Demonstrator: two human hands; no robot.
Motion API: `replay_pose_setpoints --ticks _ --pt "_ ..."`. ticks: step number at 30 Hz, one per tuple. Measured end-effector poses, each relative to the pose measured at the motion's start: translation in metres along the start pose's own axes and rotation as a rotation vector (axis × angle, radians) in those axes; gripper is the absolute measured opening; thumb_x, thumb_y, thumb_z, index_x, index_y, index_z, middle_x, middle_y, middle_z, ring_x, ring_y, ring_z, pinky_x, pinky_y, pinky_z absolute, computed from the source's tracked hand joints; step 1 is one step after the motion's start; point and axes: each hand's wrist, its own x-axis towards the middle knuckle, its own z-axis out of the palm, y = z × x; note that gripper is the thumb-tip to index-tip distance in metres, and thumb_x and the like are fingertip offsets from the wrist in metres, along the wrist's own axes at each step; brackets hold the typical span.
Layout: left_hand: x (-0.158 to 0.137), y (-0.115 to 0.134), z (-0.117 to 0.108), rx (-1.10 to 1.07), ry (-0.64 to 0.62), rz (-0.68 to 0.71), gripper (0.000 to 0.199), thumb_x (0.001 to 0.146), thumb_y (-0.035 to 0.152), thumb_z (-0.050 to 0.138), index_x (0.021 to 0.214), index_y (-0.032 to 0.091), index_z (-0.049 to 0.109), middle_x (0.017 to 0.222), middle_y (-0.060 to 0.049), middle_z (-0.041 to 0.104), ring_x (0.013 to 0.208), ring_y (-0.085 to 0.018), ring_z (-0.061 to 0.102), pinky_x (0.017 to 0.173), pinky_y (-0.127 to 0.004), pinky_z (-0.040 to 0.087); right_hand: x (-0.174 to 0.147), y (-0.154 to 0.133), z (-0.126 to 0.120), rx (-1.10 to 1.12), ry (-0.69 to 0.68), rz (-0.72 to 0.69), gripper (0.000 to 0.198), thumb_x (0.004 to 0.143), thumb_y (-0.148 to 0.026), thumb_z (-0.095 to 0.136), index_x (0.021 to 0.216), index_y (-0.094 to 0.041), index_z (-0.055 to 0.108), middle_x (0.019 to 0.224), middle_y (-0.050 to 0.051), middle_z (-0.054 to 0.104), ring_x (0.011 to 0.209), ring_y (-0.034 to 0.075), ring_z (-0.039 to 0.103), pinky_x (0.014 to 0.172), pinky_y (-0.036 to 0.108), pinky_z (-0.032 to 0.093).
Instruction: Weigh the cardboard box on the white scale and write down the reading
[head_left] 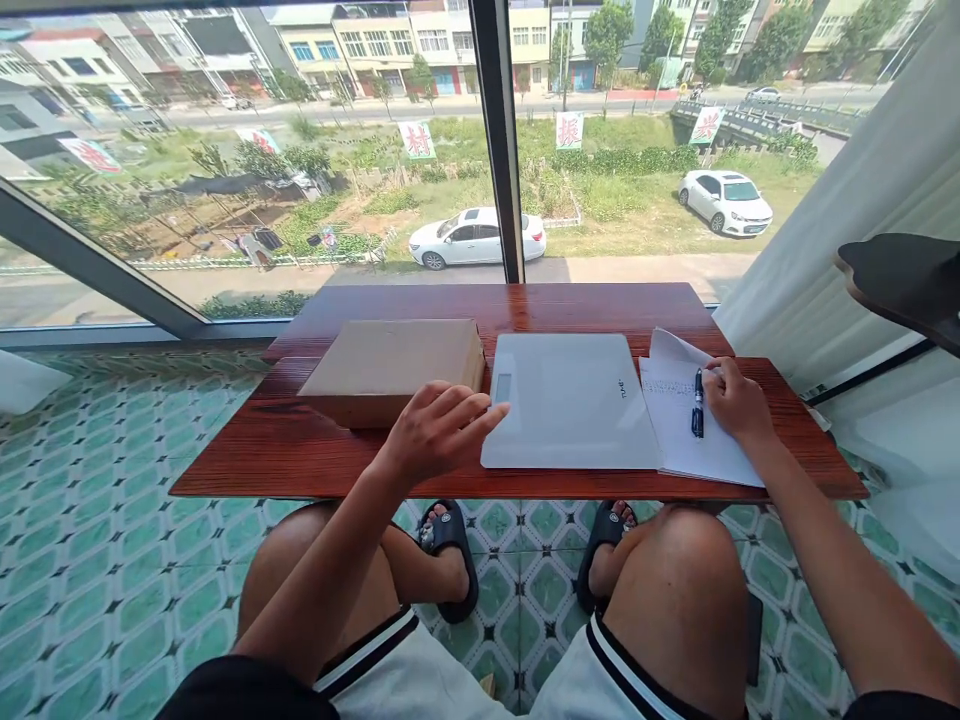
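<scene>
1. Loosely bent and parted, the fingers of the left hand [442, 425] hold nothing visible; the hand is between the cardboard box [390, 362] and the white scale [570, 405], with one digit over the scale's near-left edge. Whether it touches the glassy top, I cannot tell.
2. Curled fingers on the right hand [736, 400] come just beside the black pen [698, 405]; I cannot tell whether they pinch it. The hand is over the open notebook [673, 430].
3. Taking the scale's middle as the clock's centre, with 12 towards the window [514, 150], the box is at 9 o'clock, closed, close to the scale's edge.
4. At 3 o'clock is the notebook, right against the scale, with lines of handwriting on its page and one leaf lifted at its far edge. The pen is over the page, its length running roughly from 12 to 6.
5. On the scale itself, a small display [504, 388] is towards 9 o'clock and printed letters are towards 3.
6. Box, scale and notebook all rest on the dark red table [255, 440].
7. Beyond the glass, one white car [469, 240] is at 11 o'clock and another at 1; a pale curtain [817, 230] hangs at 2.
</scene>
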Motion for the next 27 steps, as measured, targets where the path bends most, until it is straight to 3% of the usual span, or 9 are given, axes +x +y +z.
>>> replay_pose_setpoints --ticks 5,12,20,24,27 --pt "-0.021 -0.017 -0.001 -0.011 0.034 -0.107 0.035 0.083 0.008 0.06 0.117 0.02 0.059 0.091 0.0 0.073 0.082 -0.016 0.06 0.075 -0.034 0.042 -0.001 0.001 -0.004 -0.01 -0.016 0.079 0.032 0.088 -0.045 0.044 0.106 -0.022 0.058 0.075 0.006 0.065 0.064 0.023 0.054 0.062 0.032 0.027" --pt "-0.042 -0.036 0.0 -0.024 0.032 -0.282 0.04 0.084 0.009 0.053 0.122 0.021 0.06 0.097 -0.003 0.072 0.087 -0.019 0.06 0.077 -0.036 0.042 0.008 0.008 -0.008 0.085 -0.052 0.158 0.031 0.082 -0.052 0.045 0.094 -0.025 0.054 0.09 0.015 0.07 0.077 0.033 0.062 0.071 0.043 0.04" --pt "-0.057 -0.052 -0.01 -0.026 0.019 -0.467 0.042 0.087 0.011 0.049 0.125 0.022 0.063 0.101 -0.006 0.073 0.092 -0.022 0.061 0.079 -0.038 0.041 0.037 0.0 -0.028 -0.013 -0.286 0.232 0.027 0.076 -0.055 0.049 0.074 -0.028 0.045 0.066 0.009 0.057 0.062 0.03 0.053 0.065 0.044 0.039" --pt "-0.063 -0.061 -0.017 0.014 0.011 -0.557 0.04 0.09 0.014 0.046 0.124 0.021 0.064 0.101 -0.006 0.073 0.092 -0.023 0.061 0.08 -0.038 0.04 0.045 -0.037 -0.054 -0.045 -0.175 0.143 0.034 0.077 -0.063 0.052 0.072 -0.031 0.043 0.071 0.012 0.06 0.059 0.029 0.049 0.062 0.046 0.035" --pt "-0.067 -0.066 -0.021 0.005 0.013 -0.666 0.039 0.091 0.017 0.046 0.125 0.022 0.064 0.102 -0.007 0.073 0.094 -0.025 0.061 0.083 -0.039 0.04 0.036 -0.098 -0.074 0.021 -0.11 0.101 0.033 0.081 -0.064 0.05 0.078 -0.031 0.047 0.084 0.014 0.065 0.069 0.033 0.055 0.065 0.047 0.036"
